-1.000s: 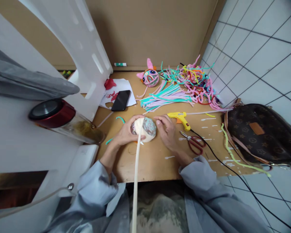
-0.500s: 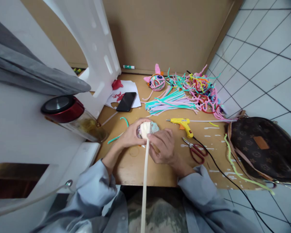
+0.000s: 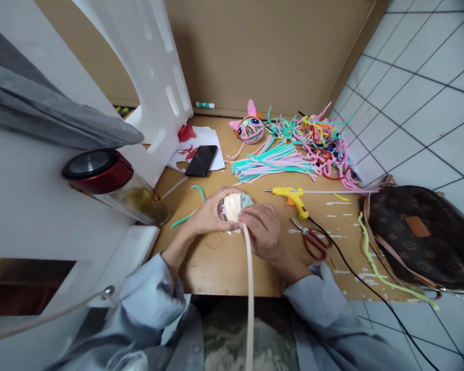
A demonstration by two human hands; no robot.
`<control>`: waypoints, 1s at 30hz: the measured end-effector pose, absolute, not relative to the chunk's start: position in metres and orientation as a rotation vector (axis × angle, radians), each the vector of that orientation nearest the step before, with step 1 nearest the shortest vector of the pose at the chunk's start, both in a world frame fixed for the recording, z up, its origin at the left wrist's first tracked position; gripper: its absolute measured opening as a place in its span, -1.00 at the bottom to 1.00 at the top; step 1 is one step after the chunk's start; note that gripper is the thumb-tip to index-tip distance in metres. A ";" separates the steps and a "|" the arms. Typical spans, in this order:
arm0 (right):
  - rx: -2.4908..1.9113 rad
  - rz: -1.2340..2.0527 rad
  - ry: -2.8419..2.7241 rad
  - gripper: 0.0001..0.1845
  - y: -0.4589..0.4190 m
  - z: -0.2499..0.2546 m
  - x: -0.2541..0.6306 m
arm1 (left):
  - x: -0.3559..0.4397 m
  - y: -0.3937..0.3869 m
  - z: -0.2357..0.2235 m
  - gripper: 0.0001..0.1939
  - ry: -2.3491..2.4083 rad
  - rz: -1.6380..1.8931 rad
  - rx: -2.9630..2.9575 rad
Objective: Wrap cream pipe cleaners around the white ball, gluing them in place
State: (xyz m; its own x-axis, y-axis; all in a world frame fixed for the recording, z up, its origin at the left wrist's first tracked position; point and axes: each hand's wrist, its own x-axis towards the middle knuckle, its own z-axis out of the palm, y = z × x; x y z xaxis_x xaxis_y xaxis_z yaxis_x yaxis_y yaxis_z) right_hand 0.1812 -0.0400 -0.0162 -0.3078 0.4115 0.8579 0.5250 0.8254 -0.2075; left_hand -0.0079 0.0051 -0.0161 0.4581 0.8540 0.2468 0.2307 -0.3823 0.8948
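Watching remotely, I log the ball point(image 3: 246, 200) above the table point(image 3: 204, 273), left hand point(image 3: 211, 212) curling fingers round it, right hand point(image 3: 263, 230) pinching the cream strip point(image 3: 250, 288): middle wrapped, both ends uncovered, long tail unwound.

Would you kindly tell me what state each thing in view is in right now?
Left hand: gripping the ball.
Right hand: pinching the cream strip.
Ball: partly wrapped.
Cream strip: partly wound, long tail unwound.
Glue gun: lying on its side.
Scissors: lying flat.
Phone: flat, no lit screen showing.
Bottle: lid on.
Pastel bundle: roughly aligned.
Coloured pile: tangled.
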 end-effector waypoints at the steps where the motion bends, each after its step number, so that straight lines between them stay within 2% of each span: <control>1: -0.699 -0.122 -1.934 -0.78 -0.040 -0.016 0.181 | -0.008 0.005 -0.015 -0.23 0.924 0.930 1.865; 21: -0.779 0.075 -1.883 -0.77 -0.037 -0.014 0.182 | -0.008 0.005 -0.015 -0.25 0.924 0.937 1.906; 30: -0.758 -0.029 -1.884 -0.81 -0.035 -0.012 0.180 | -0.010 0.007 -0.017 -0.24 0.895 0.929 1.931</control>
State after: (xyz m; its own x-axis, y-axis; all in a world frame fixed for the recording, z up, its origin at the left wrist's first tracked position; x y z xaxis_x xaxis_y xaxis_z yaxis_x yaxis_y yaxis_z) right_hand 0.1804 -0.0354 -0.0118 -0.2425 0.4872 0.8389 0.5126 0.7985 -0.3156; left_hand -0.0098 0.0066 -0.0167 0.4809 0.8314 0.2783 0.2470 -0.4330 0.8669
